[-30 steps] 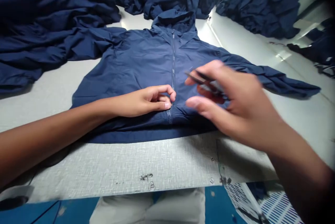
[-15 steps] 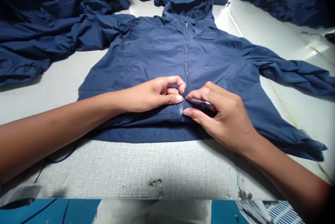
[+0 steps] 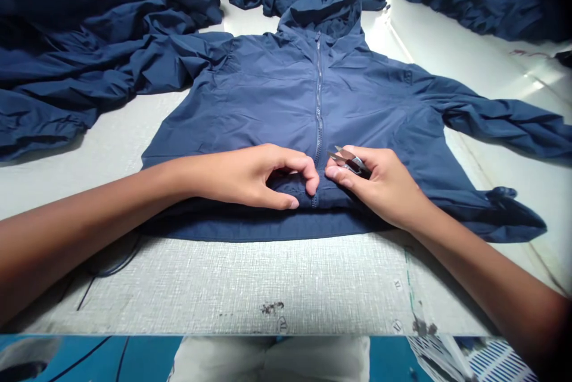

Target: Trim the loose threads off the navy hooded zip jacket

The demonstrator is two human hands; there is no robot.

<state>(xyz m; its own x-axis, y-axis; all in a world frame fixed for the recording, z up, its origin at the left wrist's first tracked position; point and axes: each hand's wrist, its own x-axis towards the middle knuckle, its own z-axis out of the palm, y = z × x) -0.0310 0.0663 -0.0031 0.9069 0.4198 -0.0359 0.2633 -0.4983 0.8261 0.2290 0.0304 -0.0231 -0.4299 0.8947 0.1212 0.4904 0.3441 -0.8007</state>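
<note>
You sit at a wide, pale grey surface (image 3: 223,286) with a woven look. Big, soft heaps of dark navy jackets (image 3: 89,54) lie on your left and along the far side. Right in front of you, a smooth navy blue jacket (image 3: 268,102) lies flat, with its hood away from you and its sleeves out to the sides. A long, thin zipper (image 3: 319,102) runs up its middle and points straight away from you.

Your left hand (image 3: 241,182) rests on the low part of the jacket, just left of the zipper's bottom end. Its fingers curve down and pinch a small fold of cloth. Your right hand (image 3: 384,185) sits just right of the zipper. Its fingers close around small silver thread snips (image 3: 348,161), and the sharp tips point left, toward the zipper. It is hard to see if the blades are open or if the tips touch the cloth. Your left fingers partly hide the zipper's end.
</note>
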